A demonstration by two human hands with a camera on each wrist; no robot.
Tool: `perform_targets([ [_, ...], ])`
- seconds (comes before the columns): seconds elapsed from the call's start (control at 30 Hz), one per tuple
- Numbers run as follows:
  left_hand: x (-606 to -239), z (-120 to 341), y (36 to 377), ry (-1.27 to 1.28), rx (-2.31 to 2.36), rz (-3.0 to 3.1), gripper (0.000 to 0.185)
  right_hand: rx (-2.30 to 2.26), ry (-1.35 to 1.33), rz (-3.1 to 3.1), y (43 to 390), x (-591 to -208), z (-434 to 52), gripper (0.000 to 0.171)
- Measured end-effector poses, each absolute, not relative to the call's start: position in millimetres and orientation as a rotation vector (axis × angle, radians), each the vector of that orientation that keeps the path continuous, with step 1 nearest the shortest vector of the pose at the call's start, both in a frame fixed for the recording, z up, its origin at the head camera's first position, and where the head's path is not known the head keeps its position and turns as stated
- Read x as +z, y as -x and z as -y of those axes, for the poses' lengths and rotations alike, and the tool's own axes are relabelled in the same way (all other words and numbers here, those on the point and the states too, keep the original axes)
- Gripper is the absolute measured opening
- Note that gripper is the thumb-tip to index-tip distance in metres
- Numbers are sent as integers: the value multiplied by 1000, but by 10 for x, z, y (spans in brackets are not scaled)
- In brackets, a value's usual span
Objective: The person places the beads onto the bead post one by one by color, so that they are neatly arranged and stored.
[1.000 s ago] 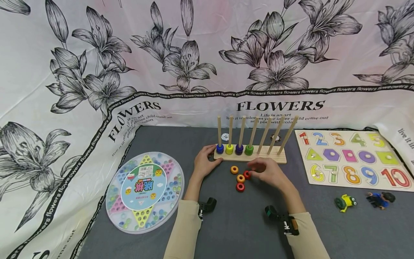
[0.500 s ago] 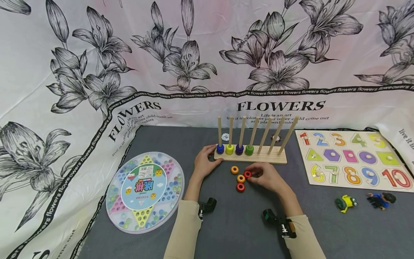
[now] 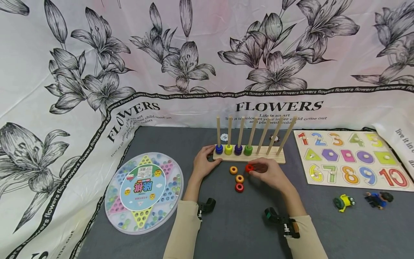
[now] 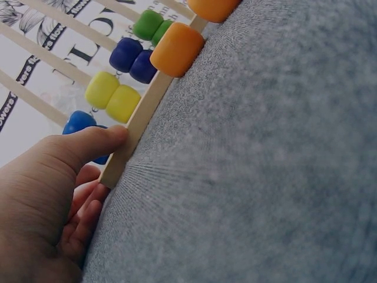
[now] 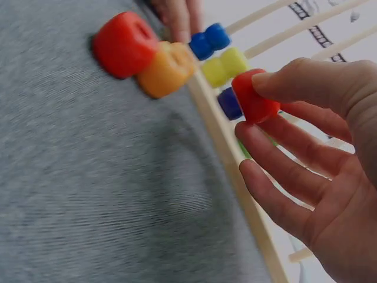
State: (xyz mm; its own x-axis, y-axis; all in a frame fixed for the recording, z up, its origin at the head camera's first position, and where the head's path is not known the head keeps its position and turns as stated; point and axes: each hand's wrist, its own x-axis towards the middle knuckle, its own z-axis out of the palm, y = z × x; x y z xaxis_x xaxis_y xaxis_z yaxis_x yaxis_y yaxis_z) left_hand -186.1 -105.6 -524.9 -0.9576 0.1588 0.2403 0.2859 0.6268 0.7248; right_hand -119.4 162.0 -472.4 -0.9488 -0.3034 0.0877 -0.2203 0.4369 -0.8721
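Observation:
My left hand [image 3: 204, 162] grips the left end of a wooden peg rack [image 3: 262, 157], its thumb on the front edge in the left wrist view. Blue beads [image 4: 80, 122], yellow beads [image 4: 112, 97], dark blue beads [image 4: 132, 60] and green beads [image 3: 248, 150] sit low on the first pegs; the pegs to the right are bare. My right hand [image 3: 268, 174] pinches a red bead [image 5: 254, 97] between thumb and fingers, just in front of the rack. Two orange beads [image 3: 239, 179] and another red bead [image 3: 239, 187] lie on the cloth beside it.
A round Chinese checkers set [image 3: 143, 192] lies left of the left arm. At right are a number and shape puzzle board [image 3: 354, 158], a small green and yellow frog figure [image 3: 344, 203] and a figure in blue [image 3: 379, 200]. Two small round pieces lie behind the rack.
My right hand has closed its thumb and fingers on the red bead and lifted it off the cloth, slightly toward the rack. The left hand keeps its hold on the rack.

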Motion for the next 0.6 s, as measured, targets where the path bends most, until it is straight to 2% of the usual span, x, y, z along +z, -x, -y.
perform_targets([
  [0.6,-5267,1071,1861,395,-1264,2661,57,-1841,436,-2842,1199,-4144,-1682,39],
])
